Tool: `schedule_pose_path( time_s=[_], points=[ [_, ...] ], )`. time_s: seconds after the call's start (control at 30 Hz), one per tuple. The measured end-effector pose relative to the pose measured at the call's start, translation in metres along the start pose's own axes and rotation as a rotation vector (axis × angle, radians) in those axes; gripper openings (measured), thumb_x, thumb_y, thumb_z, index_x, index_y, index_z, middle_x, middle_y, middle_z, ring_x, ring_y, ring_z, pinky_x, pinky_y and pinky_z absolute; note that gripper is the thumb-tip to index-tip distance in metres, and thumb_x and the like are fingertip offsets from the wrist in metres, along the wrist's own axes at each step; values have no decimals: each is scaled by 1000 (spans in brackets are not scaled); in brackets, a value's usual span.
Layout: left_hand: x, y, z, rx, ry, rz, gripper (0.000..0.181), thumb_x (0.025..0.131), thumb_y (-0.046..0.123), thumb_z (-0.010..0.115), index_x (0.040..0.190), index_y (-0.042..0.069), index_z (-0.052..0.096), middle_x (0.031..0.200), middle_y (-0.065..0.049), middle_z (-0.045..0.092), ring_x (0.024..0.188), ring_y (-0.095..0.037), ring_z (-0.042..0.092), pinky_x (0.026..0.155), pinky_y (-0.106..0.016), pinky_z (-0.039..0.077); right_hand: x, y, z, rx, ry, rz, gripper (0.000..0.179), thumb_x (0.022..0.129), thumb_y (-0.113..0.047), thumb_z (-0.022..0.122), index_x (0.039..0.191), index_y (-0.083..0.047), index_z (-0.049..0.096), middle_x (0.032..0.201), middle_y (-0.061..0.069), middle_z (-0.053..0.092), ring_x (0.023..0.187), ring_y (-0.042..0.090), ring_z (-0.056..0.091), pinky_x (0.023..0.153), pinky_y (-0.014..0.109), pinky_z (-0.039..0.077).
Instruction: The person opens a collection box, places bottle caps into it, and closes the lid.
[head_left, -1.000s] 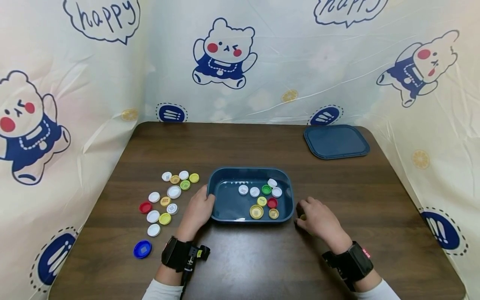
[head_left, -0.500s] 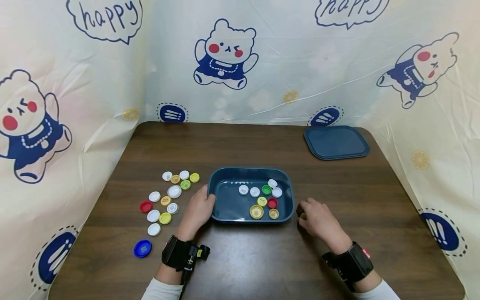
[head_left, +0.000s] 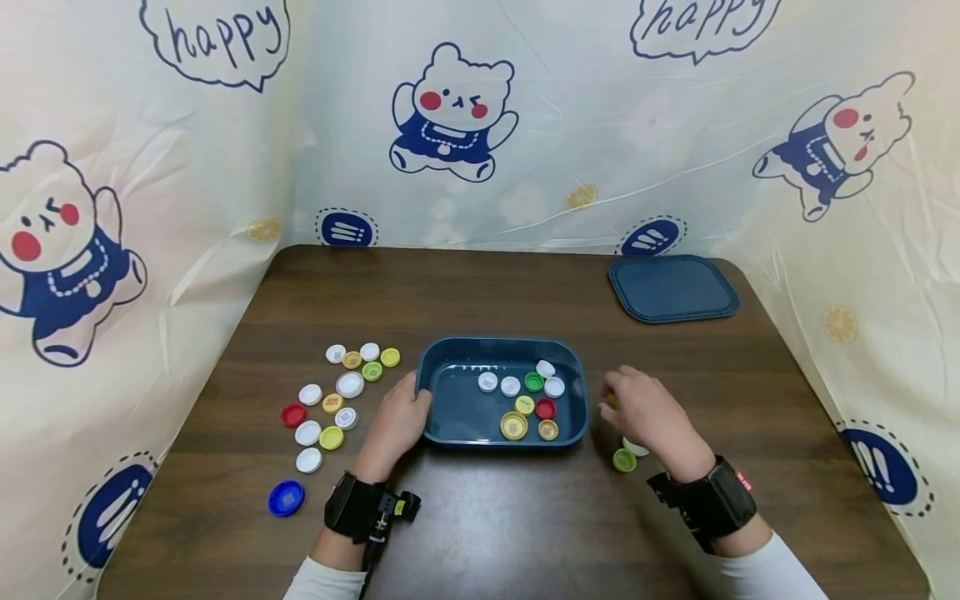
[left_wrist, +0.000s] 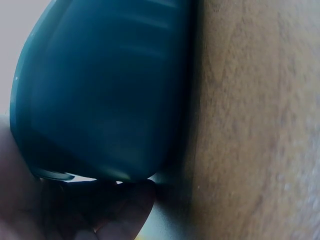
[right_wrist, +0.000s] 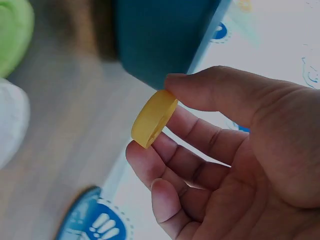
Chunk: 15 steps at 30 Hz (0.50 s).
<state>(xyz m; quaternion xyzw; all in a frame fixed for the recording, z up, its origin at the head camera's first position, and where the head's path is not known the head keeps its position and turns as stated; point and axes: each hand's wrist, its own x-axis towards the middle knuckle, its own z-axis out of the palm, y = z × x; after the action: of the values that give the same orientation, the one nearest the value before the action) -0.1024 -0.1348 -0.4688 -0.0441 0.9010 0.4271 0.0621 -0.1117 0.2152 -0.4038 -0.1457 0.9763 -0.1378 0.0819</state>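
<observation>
A dark blue tray [head_left: 453,408] stands mid-table with several bottle caps inside, white, green, yellow and red. My left hand [head_left: 397,421] grips its left end, thumb over the rim; the left wrist view has the tray's outer wall [left_wrist: 105,90] with fingertips under its edge. Just right of the tray, my right hand [head_left: 648,408] pinches a yellow bottle cap [right_wrist: 154,119] between thumb and fingers, tilted on edge. Below that hand lie a green cap [head_left: 624,460] and a white cap [head_left: 635,447], the white one partly hidden.
Several loose caps, among them a red cap [head_left: 293,414] and a larger blue cap [head_left: 286,497], are scattered on the table left of the tray. A flat blue lid [head_left: 673,288] lies at the back right corner. Patterned cloth [head_left: 480,200] hangs behind the table.
My right hand has risen and shifted away from me with the yellow cap, uncovering the green and white caps beneath. My left hand and the tray stay put.
</observation>
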Motion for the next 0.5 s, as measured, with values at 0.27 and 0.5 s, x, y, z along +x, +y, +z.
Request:
schedule_pose_path(
  time_s=[0.27, 0.5],
  points=[
    [1, 0, 0, 9, 18, 14, 29, 102, 18, 37, 119, 3, 56, 112, -14, 58, 95, -28, 52, 85, -46, 44, 11, -24, -18, 35, 50, -80, 9, 90, -12, 72, 95, -6, 70, 91, 9, 61, 75, 21, 54, 67, 37, 50],
    [2, 0, 1, 10, 8, 6, 30, 103, 17, 37, 122, 3, 55, 113, -14, 57, 96, -28, 51, 84, -45, 42, 22, -45, -16, 23, 21, -113, 14, 90, -14, 71, 101, -5, 71, 91, 7, 60, 76, 21, 54, 69, 35, 52]
  ],
)
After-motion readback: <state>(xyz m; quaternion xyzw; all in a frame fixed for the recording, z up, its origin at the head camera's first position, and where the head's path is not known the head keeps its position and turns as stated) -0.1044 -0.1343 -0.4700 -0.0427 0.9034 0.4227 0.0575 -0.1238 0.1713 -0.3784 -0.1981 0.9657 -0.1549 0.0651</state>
